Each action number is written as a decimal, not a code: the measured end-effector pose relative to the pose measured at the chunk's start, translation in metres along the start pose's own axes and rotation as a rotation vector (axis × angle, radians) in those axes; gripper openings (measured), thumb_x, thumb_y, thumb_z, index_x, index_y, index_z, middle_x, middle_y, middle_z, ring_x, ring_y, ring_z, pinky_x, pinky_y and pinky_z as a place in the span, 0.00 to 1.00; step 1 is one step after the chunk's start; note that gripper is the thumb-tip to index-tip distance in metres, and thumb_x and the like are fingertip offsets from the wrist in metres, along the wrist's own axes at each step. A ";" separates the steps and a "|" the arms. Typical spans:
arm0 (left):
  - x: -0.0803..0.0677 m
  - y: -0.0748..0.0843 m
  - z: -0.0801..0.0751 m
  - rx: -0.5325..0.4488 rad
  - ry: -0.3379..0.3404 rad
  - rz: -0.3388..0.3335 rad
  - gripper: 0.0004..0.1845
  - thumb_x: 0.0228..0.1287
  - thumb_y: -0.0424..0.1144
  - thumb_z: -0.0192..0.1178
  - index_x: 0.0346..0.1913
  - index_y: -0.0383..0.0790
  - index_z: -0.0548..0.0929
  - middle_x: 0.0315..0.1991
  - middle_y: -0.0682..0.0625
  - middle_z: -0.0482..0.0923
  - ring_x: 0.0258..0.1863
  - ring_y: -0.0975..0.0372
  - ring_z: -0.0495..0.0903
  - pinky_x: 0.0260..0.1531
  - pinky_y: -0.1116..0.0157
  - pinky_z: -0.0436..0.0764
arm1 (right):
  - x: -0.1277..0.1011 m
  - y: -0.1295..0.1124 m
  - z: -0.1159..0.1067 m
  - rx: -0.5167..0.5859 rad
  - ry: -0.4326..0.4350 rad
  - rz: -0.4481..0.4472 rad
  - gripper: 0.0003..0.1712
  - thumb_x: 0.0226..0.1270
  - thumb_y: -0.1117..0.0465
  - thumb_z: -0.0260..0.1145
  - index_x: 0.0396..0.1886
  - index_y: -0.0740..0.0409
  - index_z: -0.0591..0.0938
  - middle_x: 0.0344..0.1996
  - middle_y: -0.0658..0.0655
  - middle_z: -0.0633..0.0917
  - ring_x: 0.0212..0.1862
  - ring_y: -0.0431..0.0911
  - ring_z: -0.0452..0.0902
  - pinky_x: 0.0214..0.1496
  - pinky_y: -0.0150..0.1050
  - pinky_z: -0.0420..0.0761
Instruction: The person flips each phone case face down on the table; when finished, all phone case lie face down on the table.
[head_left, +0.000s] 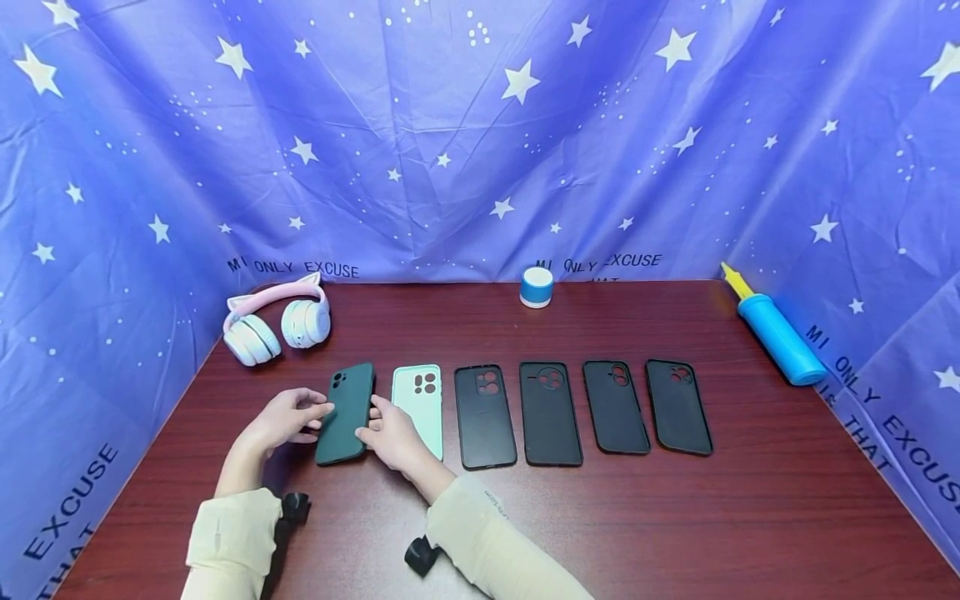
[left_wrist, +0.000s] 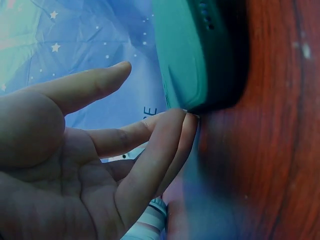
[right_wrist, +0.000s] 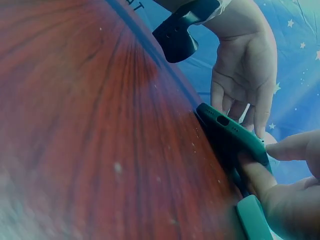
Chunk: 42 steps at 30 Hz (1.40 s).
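Observation:
A dark green phone case (head_left: 347, 427) lies back side up at the left end of a row of cases, its right side tipped up a little off the table. My right hand (head_left: 397, 435) pinches that right side, thumb on top and a finger beneath, as the right wrist view shows. At the opposite edge is my left hand (head_left: 281, 419). In the left wrist view, its bent fingertips (left_wrist: 189, 114) meet the case's lower edge while the thumb stays apart from it. Partly covered by my right hand is a mint-green phone case (head_left: 417, 408).
Several black phone cases continue the row rightward, beginning with one (head_left: 486, 425) beside the mint one. White and pink cat-ear headphones (head_left: 307, 323) sit at the back left. A blue and white cylinder (head_left: 536, 288) stands at the back; a blue hand pump (head_left: 782, 337) lies at the right edge.

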<state>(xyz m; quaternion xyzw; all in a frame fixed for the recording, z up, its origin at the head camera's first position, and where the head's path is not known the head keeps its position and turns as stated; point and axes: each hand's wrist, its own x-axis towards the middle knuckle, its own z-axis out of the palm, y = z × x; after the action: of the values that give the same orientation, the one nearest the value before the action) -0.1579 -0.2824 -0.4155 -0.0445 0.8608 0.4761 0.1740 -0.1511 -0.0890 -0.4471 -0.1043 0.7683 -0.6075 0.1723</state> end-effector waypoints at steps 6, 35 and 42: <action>0.000 -0.001 -0.001 0.017 0.012 -0.008 0.28 0.71 0.41 0.54 0.60 0.17 0.65 0.45 0.34 0.78 0.36 0.64 0.79 0.39 0.57 0.88 | -0.001 -0.003 -0.005 -0.213 0.011 -0.046 0.32 0.67 0.60 0.63 0.68 0.67 0.69 0.59 0.61 0.81 0.57 0.49 0.81 0.61 0.37 0.79; -0.002 0.021 0.009 0.244 0.187 0.061 0.23 0.71 0.41 0.53 0.56 0.21 0.72 0.44 0.32 0.79 0.35 0.55 0.82 0.35 0.62 0.86 | -0.019 -0.006 -0.059 -0.274 0.105 -0.164 0.27 0.69 0.58 0.62 0.65 0.62 0.72 0.61 0.62 0.78 0.58 0.52 0.80 0.59 0.38 0.81; 0.001 0.034 0.026 0.193 0.227 0.142 0.21 0.71 0.39 0.53 0.57 0.24 0.74 0.45 0.32 0.81 0.35 0.54 0.84 0.34 0.64 0.85 | -0.024 0.000 -0.078 -0.233 0.156 -0.202 0.26 0.68 0.61 0.62 0.63 0.67 0.73 0.59 0.64 0.78 0.61 0.55 0.77 0.62 0.42 0.79</action>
<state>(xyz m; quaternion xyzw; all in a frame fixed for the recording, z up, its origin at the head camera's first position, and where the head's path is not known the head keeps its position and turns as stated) -0.1604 -0.2420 -0.4018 -0.0198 0.9178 0.3941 0.0450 -0.1594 -0.0104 -0.4283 -0.1525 0.8302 -0.5350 0.0369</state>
